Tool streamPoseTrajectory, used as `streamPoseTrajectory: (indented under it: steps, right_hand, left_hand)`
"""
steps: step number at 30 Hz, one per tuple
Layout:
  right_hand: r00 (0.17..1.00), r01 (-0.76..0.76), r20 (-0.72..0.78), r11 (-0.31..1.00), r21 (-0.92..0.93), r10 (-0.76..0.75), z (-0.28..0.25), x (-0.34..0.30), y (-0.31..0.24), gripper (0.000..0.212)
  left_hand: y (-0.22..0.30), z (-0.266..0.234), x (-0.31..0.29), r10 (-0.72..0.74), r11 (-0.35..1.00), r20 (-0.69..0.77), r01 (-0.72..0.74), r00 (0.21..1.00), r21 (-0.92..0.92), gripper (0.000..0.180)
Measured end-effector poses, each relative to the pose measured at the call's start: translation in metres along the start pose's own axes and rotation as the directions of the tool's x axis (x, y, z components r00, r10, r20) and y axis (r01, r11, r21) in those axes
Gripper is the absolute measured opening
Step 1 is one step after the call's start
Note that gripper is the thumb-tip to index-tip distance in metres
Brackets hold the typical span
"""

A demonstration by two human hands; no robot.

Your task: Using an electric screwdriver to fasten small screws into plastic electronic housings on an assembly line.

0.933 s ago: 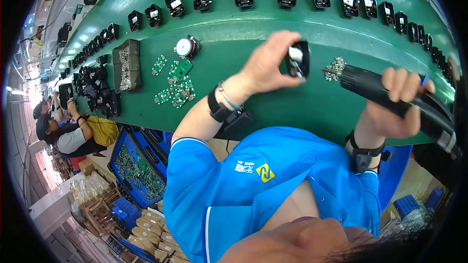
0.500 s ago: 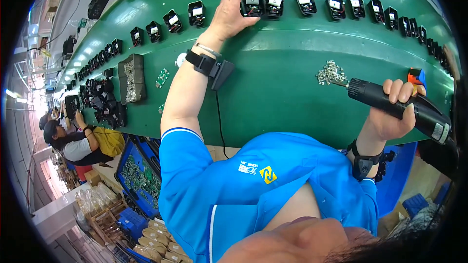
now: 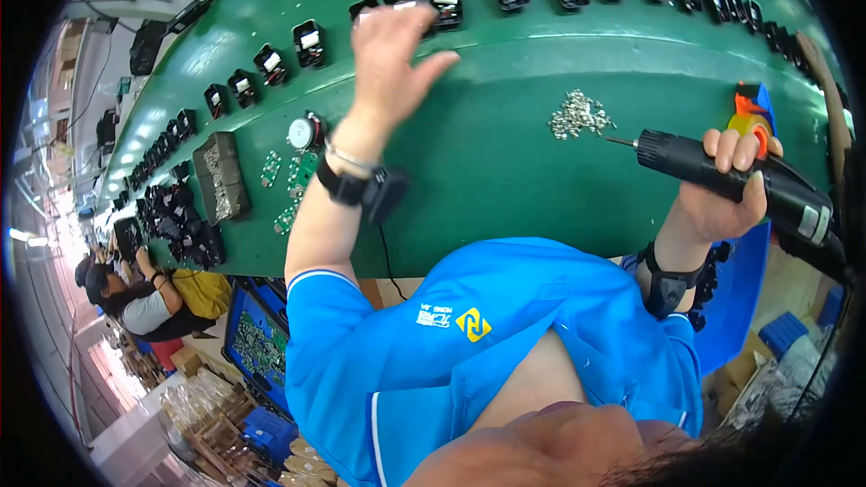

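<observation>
My left hand (image 3: 388,68) is raised over the far side of the green bench, its thumb apart from its slightly blurred fingers, with nothing seen in it. Partly behind it stand small black housings with white parts and wires inside; the nearest uncovered black housing (image 3: 445,2) is just to its right. In my right hand (image 3: 729,189) is a black electric screwdriver (image 3: 681,159), held nearly level with its bit pointing left. A pile of small silver screws (image 3: 578,115) lies just beyond the bit's tip.
More housings form a long curved row on the green bench (image 3: 487,162). At left are a grey tray (image 3: 219,179) of small metal parts, green circuit boards (image 3: 302,171), a round speaker-like part (image 3: 302,133) and heaped black parts (image 3: 176,216). Tape rolls (image 3: 750,117) lie right; a co-worker (image 3: 149,293) is far left.
My left hand has come off the housing it was touching and moved left and nearer. The screwdriver stays in my right hand. The whole view has shifted a little.
</observation>
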State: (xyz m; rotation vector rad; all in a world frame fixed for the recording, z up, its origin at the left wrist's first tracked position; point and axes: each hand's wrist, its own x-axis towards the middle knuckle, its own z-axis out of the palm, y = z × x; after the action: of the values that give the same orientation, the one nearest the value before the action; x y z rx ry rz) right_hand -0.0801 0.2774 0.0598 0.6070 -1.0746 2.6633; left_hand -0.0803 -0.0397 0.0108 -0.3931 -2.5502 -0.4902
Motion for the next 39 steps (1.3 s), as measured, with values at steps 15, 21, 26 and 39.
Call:
streamPoseTrajectory:
  steps: [15,21,26,39]
  right_hand:
    - [0.992,-0.014,-0.122,1.000,0.003,0.014,-0.027,-0.007,-0.004,0.032]
    - [0.995,-0.019,-0.102,1.000,0.017,0.020,-0.021,0.002,-0.003,0.033]
    - [0.999,-0.035,0.025,0.993,0.116,0.032,-0.008,0.019,0.005,0.035]
    - [0.988,-0.079,0.146,0.973,0.218,0.048,0.007,0.031,0.022,0.038]
  left_hand:
    - [0.092,0.069,-0.016,0.120,0.951,0.312,-0.019,0.943,-0.309,0.011]
    - [0.093,0.047,-0.019,-0.320,0.663,0.478,0.554,0.818,-0.504,0.010]
    - [0.109,0.045,-0.010,-0.312,0.200,0.545,0.614,0.778,-0.763,0.010]
    - [0.106,0.051,0.000,-0.221,0.455,0.254,0.330,0.942,-0.827,0.014]
